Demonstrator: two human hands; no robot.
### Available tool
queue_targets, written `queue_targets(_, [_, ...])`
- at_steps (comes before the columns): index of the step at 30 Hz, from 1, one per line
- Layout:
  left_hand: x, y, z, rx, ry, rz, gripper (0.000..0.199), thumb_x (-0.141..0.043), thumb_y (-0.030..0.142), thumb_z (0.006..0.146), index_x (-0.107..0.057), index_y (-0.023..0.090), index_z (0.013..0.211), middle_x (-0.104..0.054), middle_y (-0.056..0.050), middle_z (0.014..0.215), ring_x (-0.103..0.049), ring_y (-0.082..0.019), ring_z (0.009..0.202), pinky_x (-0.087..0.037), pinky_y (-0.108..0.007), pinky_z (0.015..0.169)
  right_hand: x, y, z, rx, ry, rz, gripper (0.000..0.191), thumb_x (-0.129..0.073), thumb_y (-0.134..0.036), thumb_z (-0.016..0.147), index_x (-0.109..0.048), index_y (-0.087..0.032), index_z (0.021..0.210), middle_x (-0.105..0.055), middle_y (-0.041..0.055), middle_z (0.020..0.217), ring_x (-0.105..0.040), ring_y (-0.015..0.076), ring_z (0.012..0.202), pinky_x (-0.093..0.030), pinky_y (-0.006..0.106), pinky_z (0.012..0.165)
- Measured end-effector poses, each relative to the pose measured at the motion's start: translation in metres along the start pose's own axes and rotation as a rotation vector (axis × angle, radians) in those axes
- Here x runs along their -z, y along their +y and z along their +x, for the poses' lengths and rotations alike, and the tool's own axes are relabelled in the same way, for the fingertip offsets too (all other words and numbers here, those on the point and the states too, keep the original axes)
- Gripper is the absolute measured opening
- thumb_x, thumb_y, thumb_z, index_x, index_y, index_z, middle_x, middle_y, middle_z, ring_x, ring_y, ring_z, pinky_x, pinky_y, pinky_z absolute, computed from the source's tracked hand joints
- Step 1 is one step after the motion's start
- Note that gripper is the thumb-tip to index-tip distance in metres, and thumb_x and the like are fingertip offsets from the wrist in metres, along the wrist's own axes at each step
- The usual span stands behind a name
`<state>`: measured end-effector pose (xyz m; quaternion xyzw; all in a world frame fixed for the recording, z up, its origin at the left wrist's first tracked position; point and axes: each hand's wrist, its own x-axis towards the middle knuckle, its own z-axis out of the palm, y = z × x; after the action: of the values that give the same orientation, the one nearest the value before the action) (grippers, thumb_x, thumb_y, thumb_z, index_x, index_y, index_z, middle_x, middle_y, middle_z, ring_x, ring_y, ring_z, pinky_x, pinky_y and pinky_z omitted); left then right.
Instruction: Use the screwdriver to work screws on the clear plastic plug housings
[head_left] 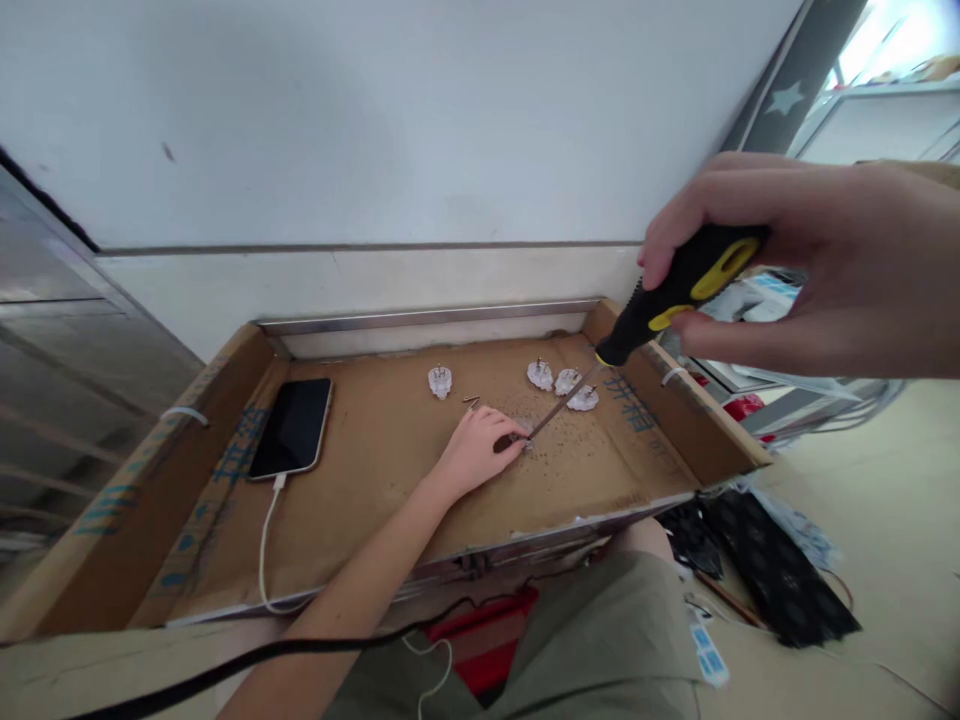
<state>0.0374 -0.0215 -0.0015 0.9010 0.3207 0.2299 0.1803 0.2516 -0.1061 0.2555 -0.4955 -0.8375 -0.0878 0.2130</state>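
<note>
Nearest the camera, at about two o'clock, the right hand (pixel 810 265) is closed around the black-and-yellow handle of a screwdriver (pixel 675 295), whose thin shaft slants down toward the middle of the cardboard tray (pixel 360 470). There the left hand (pixel 480 450) lies on the cardboard with its fingertips pinched on a small part at the tip, too small to identify; holding it flat and keeping the shaft in line with the screw should stop the tip slipping. Beyond, three white plug pieces (pixel 562 382) sit at one o'clock, another plug piece (pixel 440 381) at twelve, and a charging phone (pixel 292 427) at ten.
</note>
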Motion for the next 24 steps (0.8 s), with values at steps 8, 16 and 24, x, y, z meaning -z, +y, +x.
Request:
queue_targets(8, [-0.0012,-0.0009,0.0001,-0.006,0.006,0.01,0.014,-0.055,0.031,0.087,-0.068,0.025,0.091,-0.07,0.002,0.099,-0.055,-0.019,0.101,-0.037,-0.036,0.092,-0.0004,0.0016,0.0048,0.135,-0.056,-0.053,0.026,-0.058,-0.04,0.075,-0.057,-0.026,0.096,-0.055,-0.0033,0.09,-0.051,0.0067,0.072,-0.04,0.021,0.055])
queue_targets(16, [-0.0015,-0.0008,-0.0002,0.006,0.009,0.0,0.015,-0.055,0.032,0.087,-0.068,0.024,0.09,-0.07,0.0,0.097,-0.055,-0.019,0.101,-0.037,-0.036,0.092,-0.0025,-0.0041,0.003,0.148,0.034,-0.104,0.022,-0.054,-0.043,0.079,-0.057,-0.024,0.091,-0.053,-0.0014,0.088,-0.048,0.007,0.072,-0.038,0.023,0.06])
queue_targets(24, [-0.0023,-0.0005,-0.0003,0.005,0.019,-0.004,0.017,-0.057,0.037,0.087,-0.068,0.024,0.09,-0.07,0.0,0.097,-0.055,-0.019,0.1,-0.037,-0.036,0.092,-0.0018,-0.0055,0.0027,0.13,0.033,-0.113,0.021,-0.054,-0.041,0.079,-0.058,-0.025,0.09,-0.053,-0.002,0.089,-0.049,0.0069,0.073,-0.038,0.024,0.06])
